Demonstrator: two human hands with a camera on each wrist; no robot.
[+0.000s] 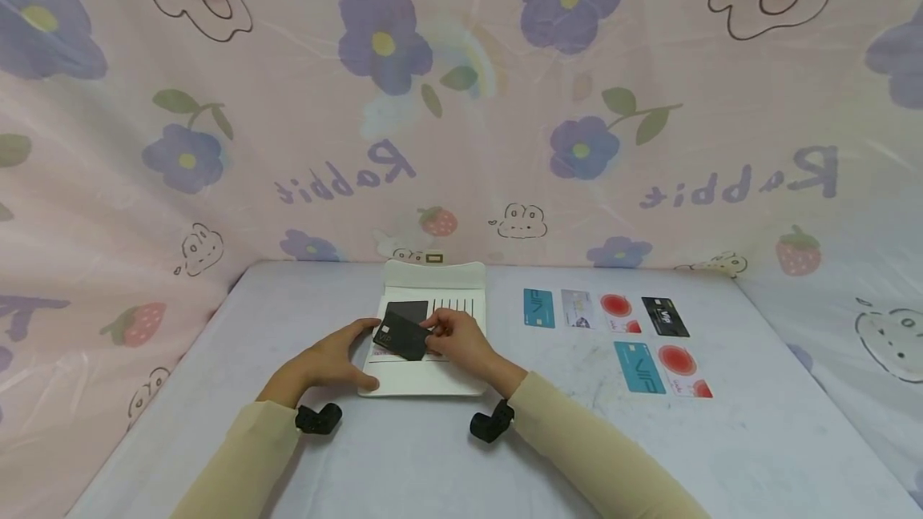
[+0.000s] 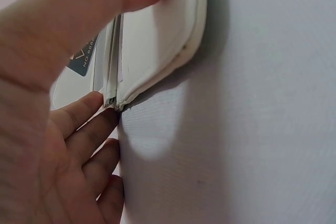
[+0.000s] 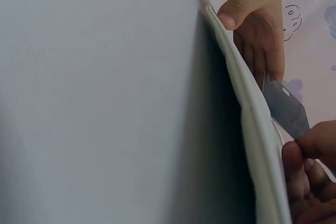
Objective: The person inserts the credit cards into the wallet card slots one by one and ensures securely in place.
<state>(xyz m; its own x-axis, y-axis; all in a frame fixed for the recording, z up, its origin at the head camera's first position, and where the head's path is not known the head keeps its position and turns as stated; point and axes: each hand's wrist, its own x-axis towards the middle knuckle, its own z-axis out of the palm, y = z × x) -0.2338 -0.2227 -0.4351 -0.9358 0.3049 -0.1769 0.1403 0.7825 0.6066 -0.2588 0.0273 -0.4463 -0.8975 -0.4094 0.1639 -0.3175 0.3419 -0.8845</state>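
Observation:
A white wallet (image 1: pixel 425 380) lies unfolded on the table, with a grey card in its upper pocket. Over its middle, my right hand (image 1: pixel 461 341) pinches the right end of a black card (image 1: pixel 398 336) between thumb and fingers. That card is tilted, and its chip end points left. At the wallet's left edge, my left hand (image 1: pixel 328 359) holds it, thumb on the lower flap and fingertips against the side. The left wrist view shows those fingers (image 2: pixel 86 129) at the wallet's fold. In the right wrist view the held card (image 3: pixel 286 108) stands out past the wallet's edge.
To the right lie several loose cards: a blue card (image 1: pixel 538 308), a pale card (image 1: pixel 577 309), a watermelon-print card (image 1: pixel 618 313) and a black VIP card (image 1: pixel 665 317). Nearer are a blue VIP card (image 1: pixel 638 368) and another watermelon-print card (image 1: pixel 683 371). A patterned curtain (image 1: pixel 461 142) hangs behind.

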